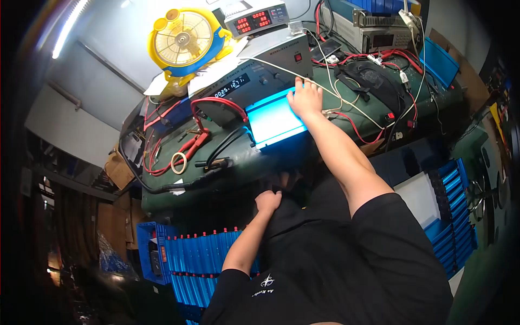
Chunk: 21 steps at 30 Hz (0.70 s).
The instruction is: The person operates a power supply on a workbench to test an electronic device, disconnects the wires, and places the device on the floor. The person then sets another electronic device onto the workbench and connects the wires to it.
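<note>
A blue metal box [277, 120] lies on the green bench top, its upper face bright with glare. My right hand [306, 99] grips the box's right end, thumb on the upper face and fingers over the far corner. Red cables [221, 101] and black cables [225, 145] run to the box's left end. Behind it stands a grey DC power supply [254, 73] with a lit display. Below the bench edge, close to my lap, my left hand [268, 202] is closed; whatever its fingers hold, if anything, is hidden.
A yellow and blue fan [183, 40] and a meter with red digits [257, 20] stand at the back. Tangled wires and a black bag [374, 86] lie on the right. Rows of blue housings [197, 260] and a blue crate [151, 252] are below left.
</note>
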Tool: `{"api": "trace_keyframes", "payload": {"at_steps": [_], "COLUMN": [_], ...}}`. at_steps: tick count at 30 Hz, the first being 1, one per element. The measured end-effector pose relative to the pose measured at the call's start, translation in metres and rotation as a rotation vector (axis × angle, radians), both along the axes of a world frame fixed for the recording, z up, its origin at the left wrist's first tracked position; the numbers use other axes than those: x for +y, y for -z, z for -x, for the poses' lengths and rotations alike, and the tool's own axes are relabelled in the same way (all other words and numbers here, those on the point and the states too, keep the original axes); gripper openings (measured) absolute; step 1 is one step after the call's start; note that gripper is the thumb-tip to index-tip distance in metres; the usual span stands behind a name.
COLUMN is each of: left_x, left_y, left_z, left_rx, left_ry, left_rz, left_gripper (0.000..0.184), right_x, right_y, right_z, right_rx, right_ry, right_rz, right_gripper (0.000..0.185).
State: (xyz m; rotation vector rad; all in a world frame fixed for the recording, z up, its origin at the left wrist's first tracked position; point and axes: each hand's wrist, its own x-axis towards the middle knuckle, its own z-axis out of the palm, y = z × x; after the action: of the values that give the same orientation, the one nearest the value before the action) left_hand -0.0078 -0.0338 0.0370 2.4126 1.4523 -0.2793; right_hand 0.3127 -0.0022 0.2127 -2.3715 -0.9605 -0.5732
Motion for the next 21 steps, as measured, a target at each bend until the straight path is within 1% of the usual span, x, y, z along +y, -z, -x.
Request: {"api": "trace_keyframes", "payload": {"at_steps": [1,3,4,5,7,8,9,10,12,14,15,16,17,20,21], "left_x": [0.001,0.001,0.005,0.01,0.019,0.022,0.021,0.017,0.002,-0.005,-0.006,0.0,0.005,0.014,0.013], "left_y": [0.0,0.004,0.007,0.01,0.029,0.04,0.036,0.034,0.026,0.014,0.018,0.024,0.027,0.031,0.028], "left_z": [0.0,0.002,0.005,0.008,0.013,0.016,0.015,0.012,0.004,0.001,0.0,0.003,0.008,0.024,0.023], "left_rx": [-0.006,-0.009,-0.014,0.003,0.018,-0.004,-0.026,-0.029,-0.196,-0.167,-0.136,-0.154,-0.155,-0.302,-0.3], "left_ry": [-0.001,0.008,0.006,-0.018,-0.045,-0.065,-0.084,-0.087,0.062,0.051,0.042,0.03,0.03,-0.015,-0.018], "left_rz": [-0.004,0.009,0.007,0.054,0.1,0.085,0.071,0.07,-0.167,-0.198,-0.227,-0.236,-0.234,-0.167,-0.168], "left_gripper": [0.058,0.058,0.058,0.057,0.058,0.06,0.064,0.064,0.067,0.065,0.064,0.059,0.059,0.053,0.053], "right_x": [0.0,0.0,0.0,0.001,0.004,0.004,0.003,0.003,0.004,0.005,0.004,0.005,0.005,0.004,0.005], "right_y": [0.0,0.0,0.001,0.001,0.003,0.005,0.004,0.002,0.001,0.002,0.002,0.002,0.002,0.001,0.002], "right_z": [-0.002,-0.004,-0.004,-0.005,-0.007,-0.006,-0.006,-0.006,-0.006,-0.008,-0.008,-0.008,-0.008,-0.008,-0.007], "right_rx": [-0.006,-0.055,-0.143,-0.148,-0.051,-0.103,-0.106,-0.058,-0.013,-0.021,-0.023,-0.026,-0.028,-0.026,-0.025], "right_ry": [-0.001,-0.226,-0.258,-0.26,-0.419,-0.394,-0.396,-0.413,-0.432,-0.421,-0.42,-0.422,-0.425,-0.425,-0.429], "right_rz": [-0.004,-0.004,-0.023,-0.025,-0.001,-0.057,-0.059,-0.035,-0.014,-0.007,-0.004,-0.019,-0.034,-0.033,-0.033], "right_gripper": [0.046,0.044,0.041,0.041,0.034,0.029,0.029,0.029,0.029,0.027,0.027,0.027,0.026,0.026,0.026]}}
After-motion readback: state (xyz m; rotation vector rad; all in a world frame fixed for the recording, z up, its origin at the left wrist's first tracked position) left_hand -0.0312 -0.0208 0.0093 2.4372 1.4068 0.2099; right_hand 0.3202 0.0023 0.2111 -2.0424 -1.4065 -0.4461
